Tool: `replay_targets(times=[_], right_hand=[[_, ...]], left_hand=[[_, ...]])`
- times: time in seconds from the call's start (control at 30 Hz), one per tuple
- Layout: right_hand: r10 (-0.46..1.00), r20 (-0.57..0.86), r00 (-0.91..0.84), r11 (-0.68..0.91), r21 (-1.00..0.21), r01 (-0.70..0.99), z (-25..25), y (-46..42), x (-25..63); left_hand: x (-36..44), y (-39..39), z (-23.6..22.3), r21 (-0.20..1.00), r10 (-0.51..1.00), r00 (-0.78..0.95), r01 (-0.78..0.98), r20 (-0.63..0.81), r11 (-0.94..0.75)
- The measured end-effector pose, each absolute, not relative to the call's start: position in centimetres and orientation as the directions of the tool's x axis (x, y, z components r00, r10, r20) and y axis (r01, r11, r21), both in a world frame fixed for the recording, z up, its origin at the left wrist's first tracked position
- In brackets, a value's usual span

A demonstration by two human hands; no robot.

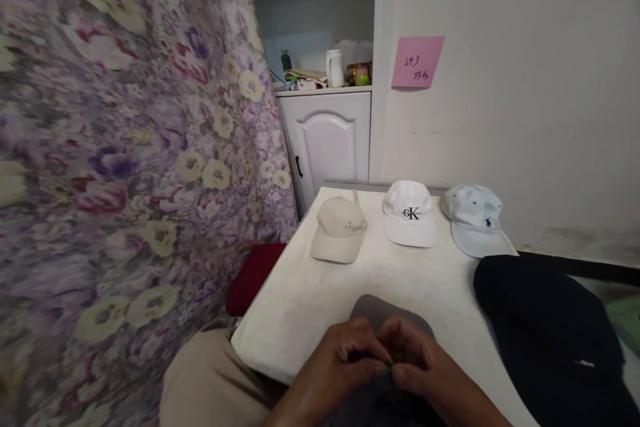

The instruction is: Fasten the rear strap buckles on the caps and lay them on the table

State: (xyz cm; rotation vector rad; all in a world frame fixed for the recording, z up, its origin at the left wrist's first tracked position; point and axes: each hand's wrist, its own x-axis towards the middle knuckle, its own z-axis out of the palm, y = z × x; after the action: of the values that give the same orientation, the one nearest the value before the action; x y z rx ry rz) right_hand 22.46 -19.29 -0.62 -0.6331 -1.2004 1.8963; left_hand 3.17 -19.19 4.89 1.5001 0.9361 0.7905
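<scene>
A dark grey cap point(393, 310) is at the near edge of the table, its brim pointing away from me. My left hand point(345, 360) pinches it from the left with thumb and fingers closed. From the right, my right hand point(420, 360) grips the same cap, and both sets of fingertips meet at a small dark part of it that I cannot make out. Beyond the hands stand a beige cap point(341, 227), a white cap with black letters point(409, 212) and a pale blue cap point(475, 219). The lower part of the grey cap is shadowed and partly hidden by my hands.
The cream-covered table point(300, 307) fills the middle. A large navy cap point(545, 327) lies on the right side. A floral curtain point(140, 167) hangs at the left, near a red seat point(255, 277). Behind are a white cabinet point(333, 140) and a pink note point(418, 62) on the wall.
</scene>
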Motion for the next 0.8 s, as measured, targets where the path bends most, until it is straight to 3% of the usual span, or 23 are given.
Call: replay_targets(times=[0.17,0.4,0.6,0.8], right_hand=[[0.817,-0.005,-0.577,-0.252,-0.903,-0.349,-0.91,-19.28,22.02],[0.813,-0.012,-0.582,-0.279,-0.886,-0.37,-0.13,-19.53,21.84],[0.791,-0.001,-0.611,-0.279,-0.89,-0.36,-0.38,-19.53,22.14],[0.8,-0.018,-0.599,-0.283,-0.893,-0.351,-0.47,-19.53,22.04]], left_hand=[[3.14,-19.37,5.03,0.993,0.905,0.426,0.113,-0.017,-0.035],[3.1,-19.19,4.53,0.985,0.927,0.34,0.119,-0.159,0.125],[2.55,-19.32,4.24,0.962,0.9,0.383,0.247,-0.209,0.118],[2.34,-19.27,4.75,0.965,0.855,0.47,0.235,-0.218,0.117]])
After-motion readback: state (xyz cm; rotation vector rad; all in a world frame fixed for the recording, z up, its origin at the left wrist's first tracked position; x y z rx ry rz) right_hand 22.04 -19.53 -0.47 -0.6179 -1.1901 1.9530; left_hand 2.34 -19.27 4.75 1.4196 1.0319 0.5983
